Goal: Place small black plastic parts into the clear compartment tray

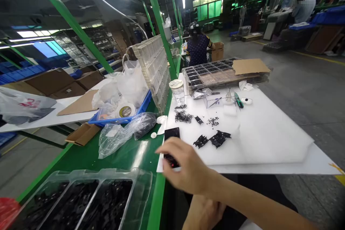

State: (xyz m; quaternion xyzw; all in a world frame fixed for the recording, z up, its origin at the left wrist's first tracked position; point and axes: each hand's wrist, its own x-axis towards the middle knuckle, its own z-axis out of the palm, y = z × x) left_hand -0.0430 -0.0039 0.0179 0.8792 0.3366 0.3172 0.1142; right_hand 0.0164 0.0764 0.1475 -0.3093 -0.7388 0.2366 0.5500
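My right hand (pixel 185 165) reaches across from the lower right and hovers at a black phone (pixel 172 133). Its thumb and fingers are apart and slightly blurred, with nothing visible between them. The phone lies on the left edge of the white foam sheet (pixel 269 140), partly covered by the hand. Below my right forearm, my left hand (pixel 203 212) is at the table's front edge, fingers curled; whatever it may hold is hidden. Beyond the phone lie black molded parts (pixel 217 138), another black part (pixel 201 141), a single small one (pixel 198 120), tiny black pieces (pixel 213 121) and a dark pile (pixel 183 116).
At lower left stands a clear divided tray (pixel 88 205) of black parts. A plastic bag (pixel 121 136) and a blue bin (pixel 113 119) lie left. Behind the foam are a lidded jar (pixel 178 91), a clear box (pixel 212 100), a green-handled tool (pixel 238 100) and stacked trays (pixel 210 73). A person (pixel 198 48) sits beyond.
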